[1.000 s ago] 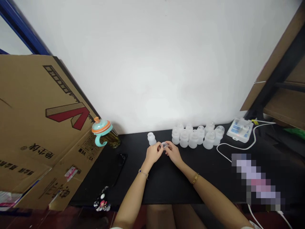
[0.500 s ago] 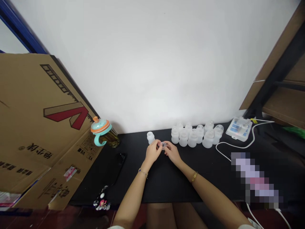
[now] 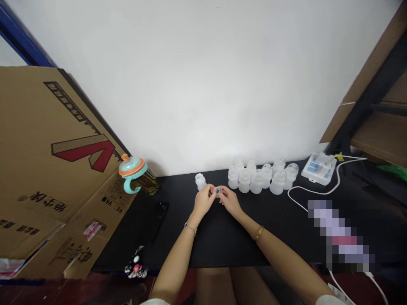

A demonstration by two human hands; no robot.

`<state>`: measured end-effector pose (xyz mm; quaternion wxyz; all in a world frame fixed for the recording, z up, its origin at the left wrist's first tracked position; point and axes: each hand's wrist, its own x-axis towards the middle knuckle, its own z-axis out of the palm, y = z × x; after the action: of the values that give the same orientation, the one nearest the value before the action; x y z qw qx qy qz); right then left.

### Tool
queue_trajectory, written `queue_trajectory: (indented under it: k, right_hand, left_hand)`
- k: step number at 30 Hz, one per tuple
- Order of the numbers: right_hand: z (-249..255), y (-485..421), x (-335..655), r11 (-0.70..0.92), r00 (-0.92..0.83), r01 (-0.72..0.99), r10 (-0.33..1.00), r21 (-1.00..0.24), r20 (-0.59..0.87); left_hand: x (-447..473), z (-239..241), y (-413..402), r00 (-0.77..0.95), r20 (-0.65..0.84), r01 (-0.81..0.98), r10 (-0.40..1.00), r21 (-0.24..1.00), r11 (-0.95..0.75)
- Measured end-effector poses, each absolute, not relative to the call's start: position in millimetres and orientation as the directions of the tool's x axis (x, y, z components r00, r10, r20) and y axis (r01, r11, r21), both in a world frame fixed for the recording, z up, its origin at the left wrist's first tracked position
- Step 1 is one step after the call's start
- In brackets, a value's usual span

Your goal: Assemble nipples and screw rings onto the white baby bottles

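Note:
My left hand (image 3: 204,200) and my right hand (image 3: 230,201) meet over the black table, both closed. Between their fingertips is a small clear round ring-shaped piece (image 3: 218,192), pinched from either side; its exact kind is too small to make out. Just behind my left hand stands a white open-necked baby bottle (image 3: 200,181), its lower part partly hidden by my fingers. To the right of my hands several small frosted baby bottles (image 3: 256,183) with clear domed caps stand upright in a close group.
A pitcher (image 3: 144,180) with a turquoise and orange lid stands at left beside a large cardboard box (image 3: 79,169). In front of it lies a dark phone (image 3: 157,220) with a charm (image 3: 136,267). A white case (image 3: 319,168), a white cable (image 3: 338,178) and a blurred-out object (image 3: 341,237) are at right.
Both hands keep their pinch on the clear ring-shaped piece, which has tilted slightly between the fingertips. The view has shifted a little; the bottles stay in place.

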<state>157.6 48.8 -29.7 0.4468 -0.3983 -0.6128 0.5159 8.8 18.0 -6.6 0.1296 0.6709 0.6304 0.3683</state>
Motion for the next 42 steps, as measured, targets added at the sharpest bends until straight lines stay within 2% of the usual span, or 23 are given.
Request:
queue_trajectory:
  k: [20,23,27,30,37,42]
  right_hand:
    - [-34.4,49.3,159.4,0.183,-0.293,0.107,0.945,-0.977,0.145]
    - [-35.9,50.6,160.3,0.196,-0.293,0.129,0.944,-0.972,0.152]
    - [-38.5,51.3,159.3,0.212,-0.302,0.144,0.939,-0.967,0.161]
    - [-40.6,51.2,157.9,0.209,-0.311,0.142,0.937,-0.968,0.157]
    - [-43.2,52.7,157.9,0.245,-0.306,0.179,0.934,-0.953,0.183]
    - [-45.9,54.1,157.3,0.241,-0.306,0.164,0.934,-0.957,0.183]
  left_hand:
    - [9.5,-4.7,17.2,-0.104,0.310,0.754,0.945,0.644,-0.128]
    - [8.5,-8.8,20.3,-0.114,0.302,0.688,0.946,0.712,-0.144]
    - [7.5,-16.6,25.7,-0.120,0.253,0.496,0.960,0.853,-0.163]
    - [6.2,-21.7,28.9,-0.125,0.213,0.381,0.969,0.912,-0.151]
    - [2.6,-26.9,32.6,-0.095,0.138,0.287,0.986,0.952,-0.105]
    - [2.3,-28.2,33.3,-0.089,0.134,0.307,0.987,0.946,-0.100]
